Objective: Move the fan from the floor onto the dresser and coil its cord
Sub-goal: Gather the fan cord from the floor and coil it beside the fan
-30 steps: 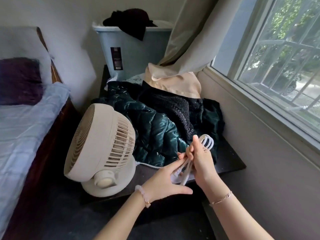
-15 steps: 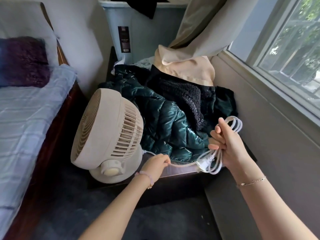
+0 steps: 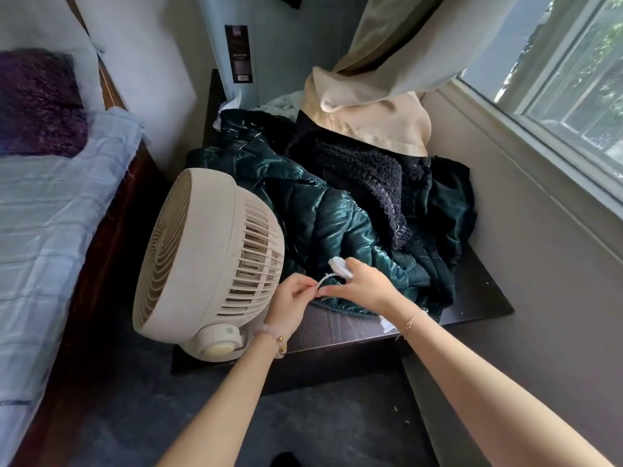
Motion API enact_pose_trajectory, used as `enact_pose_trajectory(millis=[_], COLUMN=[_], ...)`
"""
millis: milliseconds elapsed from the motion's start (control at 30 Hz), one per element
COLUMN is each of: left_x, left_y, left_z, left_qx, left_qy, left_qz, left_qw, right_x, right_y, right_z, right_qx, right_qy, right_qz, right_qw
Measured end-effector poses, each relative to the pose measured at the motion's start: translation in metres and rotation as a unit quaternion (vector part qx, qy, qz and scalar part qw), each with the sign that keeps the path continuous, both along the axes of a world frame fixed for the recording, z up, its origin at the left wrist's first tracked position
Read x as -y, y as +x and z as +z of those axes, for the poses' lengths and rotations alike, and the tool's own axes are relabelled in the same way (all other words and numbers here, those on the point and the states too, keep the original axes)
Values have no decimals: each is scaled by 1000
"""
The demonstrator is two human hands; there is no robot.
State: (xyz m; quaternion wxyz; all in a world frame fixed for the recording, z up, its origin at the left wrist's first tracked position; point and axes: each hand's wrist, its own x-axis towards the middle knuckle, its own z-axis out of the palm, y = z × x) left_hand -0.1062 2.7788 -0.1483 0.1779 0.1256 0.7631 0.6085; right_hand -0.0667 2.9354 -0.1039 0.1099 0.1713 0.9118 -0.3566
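Observation:
The cream round fan [image 3: 205,261] stands upright at the front left corner of the dark dresser [image 3: 344,326], its grille turned toward the bed. Just right of its housing, both hands meet over the dresser top. My right hand [image 3: 364,284] grips the bundled white cord [image 3: 338,266]; the plug end sticks out above the fingers. My left hand [image 3: 291,303] pinches a short stretch of the same cord at its fingertips. Most of the coil is hidden inside my right hand.
A shiny green puffer jacket [image 3: 323,224], a black knit garment [image 3: 367,176] and a beige curtain end [image 3: 371,119] pile over the dresser behind the hands. A grey bin [image 3: 269,45] stands at the back. The bed [image 3: 43,203] is left, the window wall right.
My right hand has carried the cord bundle down and left, close behind the fan. My left hand rose to meet it and now pinches the cord there.

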Motion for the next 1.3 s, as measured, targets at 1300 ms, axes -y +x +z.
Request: enact_pose_trajectory(millis=[1300], left_x=[-26], left_y=[16], left_z=[-49], left_qx=[137], left_qy=[9], left_qz=[150], left_qw=[979], right_x=[-5], right_y=[-95], right_z=[-72], right_qx=[14], right_qy=[-457], right_qz=[-36], right_qw=[889])
